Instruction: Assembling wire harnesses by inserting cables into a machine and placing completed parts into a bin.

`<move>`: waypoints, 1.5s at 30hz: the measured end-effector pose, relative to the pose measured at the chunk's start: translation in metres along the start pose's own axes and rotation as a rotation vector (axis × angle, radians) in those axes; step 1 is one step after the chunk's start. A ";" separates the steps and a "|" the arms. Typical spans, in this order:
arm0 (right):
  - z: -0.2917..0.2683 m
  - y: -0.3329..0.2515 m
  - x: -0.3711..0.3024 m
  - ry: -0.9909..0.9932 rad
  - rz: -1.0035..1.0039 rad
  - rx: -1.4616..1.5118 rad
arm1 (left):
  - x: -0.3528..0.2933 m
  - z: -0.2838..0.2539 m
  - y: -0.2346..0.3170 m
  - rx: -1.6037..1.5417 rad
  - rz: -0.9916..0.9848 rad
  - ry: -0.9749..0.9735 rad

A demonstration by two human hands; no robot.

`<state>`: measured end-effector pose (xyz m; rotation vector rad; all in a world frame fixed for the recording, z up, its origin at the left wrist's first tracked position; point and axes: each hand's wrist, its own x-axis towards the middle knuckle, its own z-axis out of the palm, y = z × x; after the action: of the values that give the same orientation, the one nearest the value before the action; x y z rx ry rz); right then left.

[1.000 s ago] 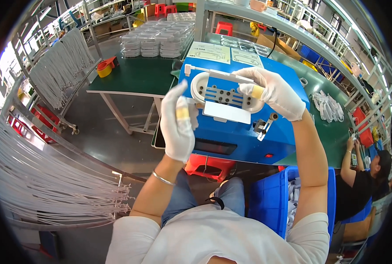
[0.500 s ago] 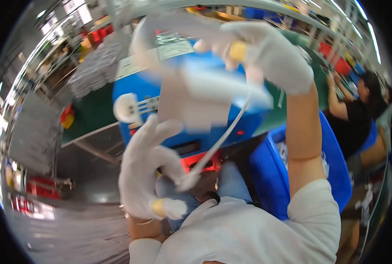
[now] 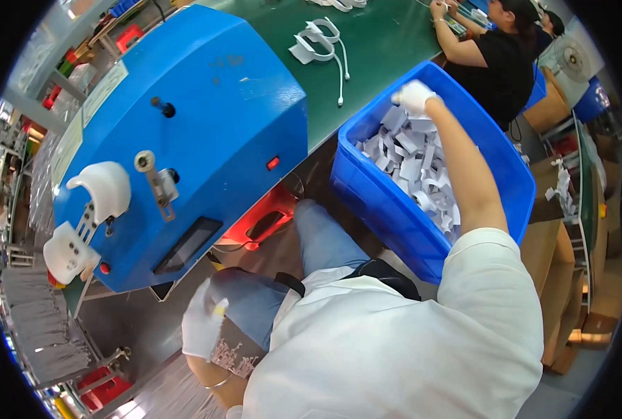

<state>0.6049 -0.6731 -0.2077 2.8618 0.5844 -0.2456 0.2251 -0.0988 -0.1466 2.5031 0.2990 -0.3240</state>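
Observation:
My right hand, in a white glove with pale yellow fingertips, hangs over the far end of a blue bin. Beneath it lie many loose white folded strips, like card or thin plastic. Its fingers point down and away, so whether they grip a strip is hidden. My left hand, gloved likewise, is low beside my knee, above a bundle of pale cables with small ends. Its fingers are partly turned away and blurred; I make out nothing in them. Two white looped cables with hanging tails lie on the green table.
A big blue machine with white curved holders, a red switch and a dark screen stands left of centre. Below it is a red stool. A person in black works at the far right; cardboard boxes stand behind the bin.
My view has swung right. My right hand has left the blurred white piece and cable and moved out over the bin. My left hand has dropped toward the cable bundle, away from the machine.

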 end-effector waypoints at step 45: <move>-0.300 -0.354 -0.175 0.911 -1.296 0.354 | -0.027 -0.122 0.100 -0.743 0.645 0.531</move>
<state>0.3394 -0.3479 0.0561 2.2031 2.6561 0.8954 0.2479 -0.1109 0.0112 1.7653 -0.1755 0.6141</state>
